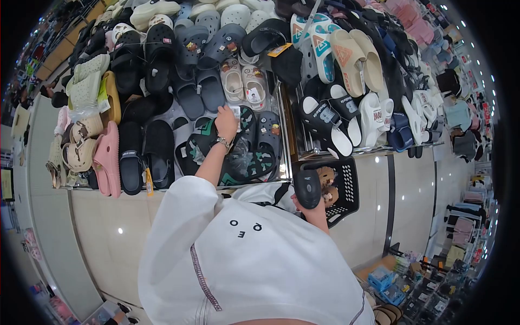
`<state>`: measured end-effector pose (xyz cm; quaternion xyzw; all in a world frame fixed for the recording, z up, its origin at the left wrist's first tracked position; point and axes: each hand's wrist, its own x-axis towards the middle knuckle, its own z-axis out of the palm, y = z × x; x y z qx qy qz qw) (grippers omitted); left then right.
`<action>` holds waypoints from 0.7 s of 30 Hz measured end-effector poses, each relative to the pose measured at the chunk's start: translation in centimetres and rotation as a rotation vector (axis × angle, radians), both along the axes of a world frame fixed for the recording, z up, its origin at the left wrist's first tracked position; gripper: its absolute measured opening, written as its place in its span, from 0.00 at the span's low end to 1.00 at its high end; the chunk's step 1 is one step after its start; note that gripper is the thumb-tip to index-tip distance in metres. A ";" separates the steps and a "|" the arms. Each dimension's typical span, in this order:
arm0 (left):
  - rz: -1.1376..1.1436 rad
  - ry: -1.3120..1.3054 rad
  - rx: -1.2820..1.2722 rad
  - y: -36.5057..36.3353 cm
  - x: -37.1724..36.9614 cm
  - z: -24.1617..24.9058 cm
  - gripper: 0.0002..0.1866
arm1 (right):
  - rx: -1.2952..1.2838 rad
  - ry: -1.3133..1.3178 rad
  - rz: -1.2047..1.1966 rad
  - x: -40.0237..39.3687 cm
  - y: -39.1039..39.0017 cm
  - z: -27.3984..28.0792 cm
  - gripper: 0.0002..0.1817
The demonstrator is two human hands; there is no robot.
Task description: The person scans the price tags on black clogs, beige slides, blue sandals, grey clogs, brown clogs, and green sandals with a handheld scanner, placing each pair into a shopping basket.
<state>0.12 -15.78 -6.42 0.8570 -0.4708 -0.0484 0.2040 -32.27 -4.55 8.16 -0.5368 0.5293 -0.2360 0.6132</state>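
Just one fisheye cam on my head, looking steeply down my shirt (254, 260) at the shoe racks (287, 135) close ahead, floor (97, 216) curving round the edges.

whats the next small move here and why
Probably bring the scanner in the right hand up toward the white tag that the left hand is pinching on the dark clogs. The scanner sits low near the black basket, away from the tag.

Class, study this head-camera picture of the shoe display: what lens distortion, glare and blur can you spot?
Head view: strong fisheye bend with black vignette corners; shelf edges curve. Ceiling lights glare off the glossy floor. The left hand at the tagged black clogs and the right hand holding the scanner are sharp; edges soften.
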 end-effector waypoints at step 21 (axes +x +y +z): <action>-0.799 1.171 0.645 4.5 -0.3 11.1 0.14 | -0.137 0.307 0.884 7.6 -7.8 3.5 0.16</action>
